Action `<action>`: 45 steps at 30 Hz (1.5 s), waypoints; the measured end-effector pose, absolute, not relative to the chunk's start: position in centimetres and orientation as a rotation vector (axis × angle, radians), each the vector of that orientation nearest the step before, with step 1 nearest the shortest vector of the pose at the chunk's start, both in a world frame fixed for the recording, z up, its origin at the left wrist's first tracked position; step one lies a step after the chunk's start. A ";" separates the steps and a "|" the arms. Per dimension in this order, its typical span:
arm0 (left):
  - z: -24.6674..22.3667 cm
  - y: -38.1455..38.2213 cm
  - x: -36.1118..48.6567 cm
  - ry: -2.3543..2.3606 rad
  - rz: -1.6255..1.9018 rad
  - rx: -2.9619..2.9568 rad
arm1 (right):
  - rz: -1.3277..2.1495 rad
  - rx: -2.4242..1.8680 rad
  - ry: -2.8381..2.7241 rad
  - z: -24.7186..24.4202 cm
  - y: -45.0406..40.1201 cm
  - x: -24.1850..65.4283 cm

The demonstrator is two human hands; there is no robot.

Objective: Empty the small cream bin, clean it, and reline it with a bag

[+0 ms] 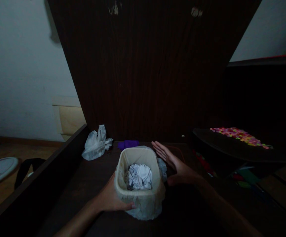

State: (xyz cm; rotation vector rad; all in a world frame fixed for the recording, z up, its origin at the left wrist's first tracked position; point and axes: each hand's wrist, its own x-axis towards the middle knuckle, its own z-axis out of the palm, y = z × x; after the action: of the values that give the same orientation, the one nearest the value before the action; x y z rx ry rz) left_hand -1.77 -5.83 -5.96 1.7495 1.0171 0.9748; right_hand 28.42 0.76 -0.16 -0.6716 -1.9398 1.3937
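While gripping the bag-lined wastebasket (pixel 143 199) of crumpled paper (pixel 140 177) at the frame's lower centre with the left hand (pixel 111 199) half-curled, holds the right hand (pixel 179 168) outstretched and empty beside it.

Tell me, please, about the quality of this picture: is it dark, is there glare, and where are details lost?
Head view: dim overall, with no strong glare; the wall and the crumpled paper in the bin look comparatively light. Head view: the dark panel fades into near-black at lower right; left hand and right hand are readable, though slightly soft.
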 end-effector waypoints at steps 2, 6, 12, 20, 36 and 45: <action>-5.9 -5.8 -1.7 1.037 0.986 1.743 | 1.472 -0.650 -1.856 -1.2 -0.4 26.7; -5.6 -5.8 -1.6 1.034 0.995 1.761 | 1.552 -0.760 -1.789 -2.3 -2.2 24.9; -5.3 -5.8 -1.4 0.981 1.032 1.751 | 1.488 -0.836 -1.787 -3.0 -2.9 24.2; -5.3 -6.1 -1.8 1.015 0.963 1.717 | 1.518 -0.843 -1.795 -5.5 -3.0 23.7; -6.3 -5.8 -2.2 1.089 0.909 1.778 | 1.490 -0.770 -1.862 -6.6 -3.6 23.7; -6.0 -5.8 -2.2 1.034 1.009 1.829 | 1.370 -0.855 -1.850 -7.4 -3.7 24.5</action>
State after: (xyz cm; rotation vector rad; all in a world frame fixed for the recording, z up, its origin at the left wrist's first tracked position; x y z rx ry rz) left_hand -2.21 -5.81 -5.96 1.8293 1.0342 1.0090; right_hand 24.52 -3.72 -7.39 -0.8554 -1.8505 1.3702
